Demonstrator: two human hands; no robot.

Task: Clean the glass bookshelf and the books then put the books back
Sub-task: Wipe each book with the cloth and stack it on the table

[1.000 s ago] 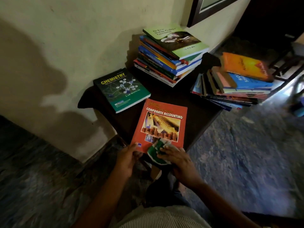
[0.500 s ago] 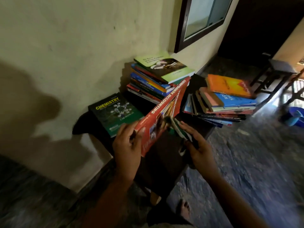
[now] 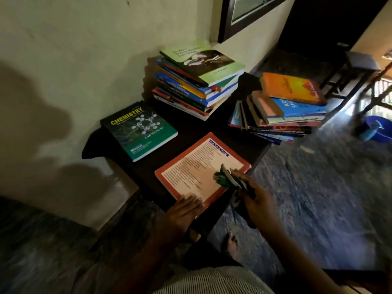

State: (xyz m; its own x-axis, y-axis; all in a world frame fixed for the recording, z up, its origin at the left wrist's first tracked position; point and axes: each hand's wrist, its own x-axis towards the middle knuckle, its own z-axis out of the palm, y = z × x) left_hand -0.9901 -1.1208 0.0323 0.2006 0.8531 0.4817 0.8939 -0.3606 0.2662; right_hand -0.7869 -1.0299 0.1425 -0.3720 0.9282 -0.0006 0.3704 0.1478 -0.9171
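A red accounting book (image 3: 197, 166) lies back cover up at the near edge of a dark table (image 3: 191, 124). My left hand (image 3: 183, 211) rests flat on its near corner, fingers straight. My right hand (image 3: 252, 198) grips a green and white cloth (image 3: 226, 177) that touches the book's right side. A green chemistry book (image 3: 139, 130) lies to the left. One book stack (image 3: 197, 81) stands by the wall and another book stack (image 3: 282, 107) leans at the table's right end.
A pale wall runs behind the table, with a dark-framed glass panel (image 3: 244, 11) up at the top. A dark stool (image 3: 350, 71) stands at the far right. A blue tub (image 3: 379, 128) sits on the floor at the right edge.
The red book lay front cover up, was lifted and turned over by both hands, and now lies back cover up. The cloth is back on the book.
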